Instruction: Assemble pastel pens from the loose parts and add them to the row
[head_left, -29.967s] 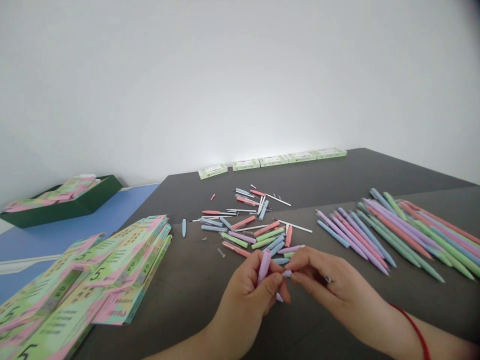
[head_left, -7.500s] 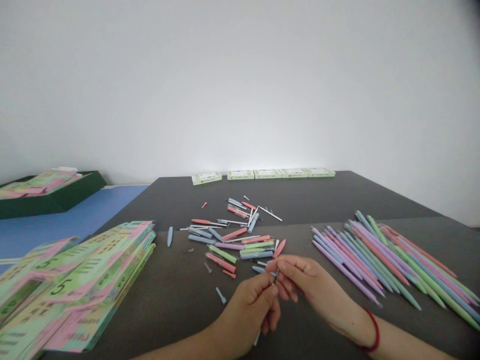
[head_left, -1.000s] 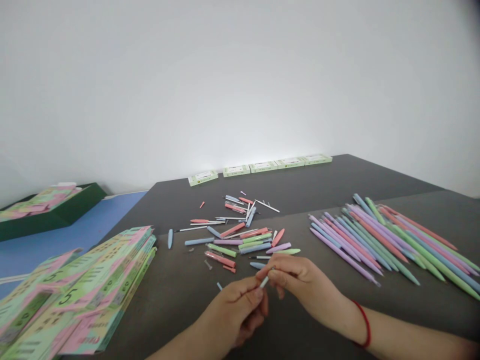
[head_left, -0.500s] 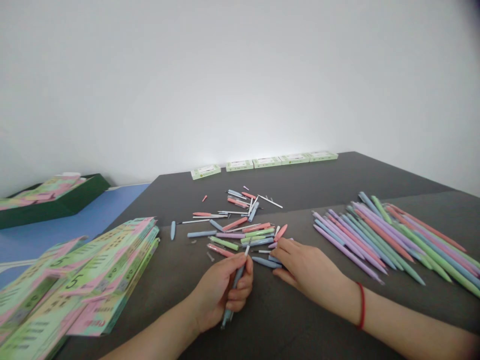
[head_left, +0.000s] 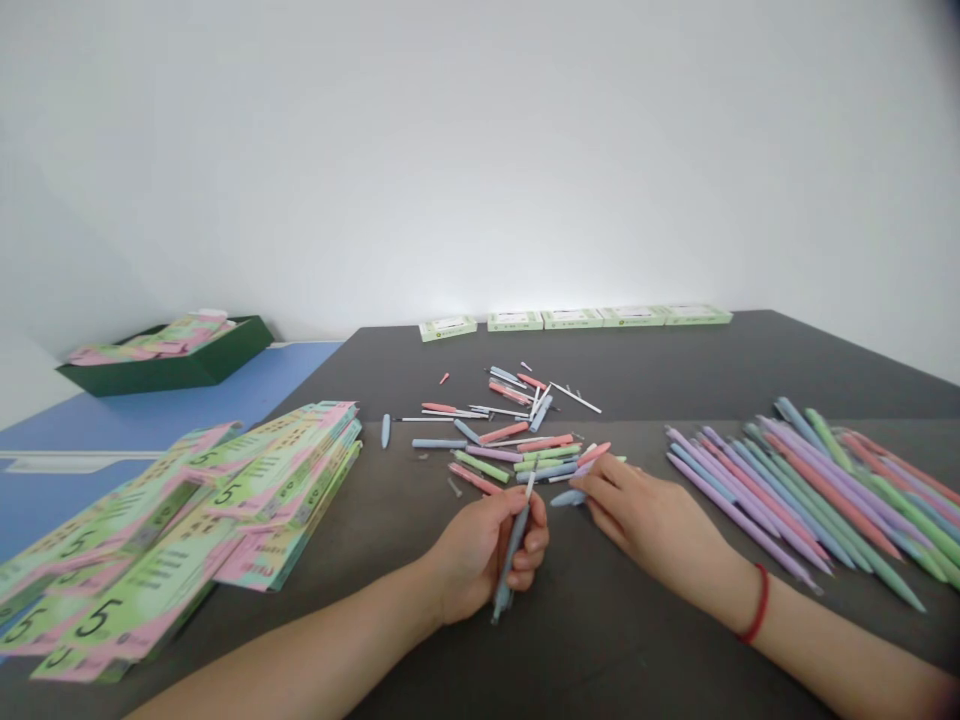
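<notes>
My left hand point(head_left: 487, 550) is closed round a blue pen barrel point(head_left: 510, 560) with a white refill tip sticking out of its top. It rests low over the dark table point(head_left: 645, 370). My right hand point(head_left: 645, 515), a red cord on its wrist, reaches into the scatter of loose pen parts point(head_left: 517, 440). Its fingertips pinch at a small blue piece point(head_left: 564, 497) lying there. The parts are pink, green, blue and purple barrels, caps and thin white refills.
A row of assembled pastel pens point(head_left: 810, 480) lies to the right. Stacks of green-and-pink printed cards point(head_left: 195, 520) sit at the left. Small green boxes point(head_left: 570, 319) line the far edge. A dark green tray point(head_left: 172, 362) stands on a blue surface at far left.
The view has shifted, so everything sits a bit further right. My right hand has slid onto the small blue piece; my left hand keeps its hold on the blue barrel.
</notes>
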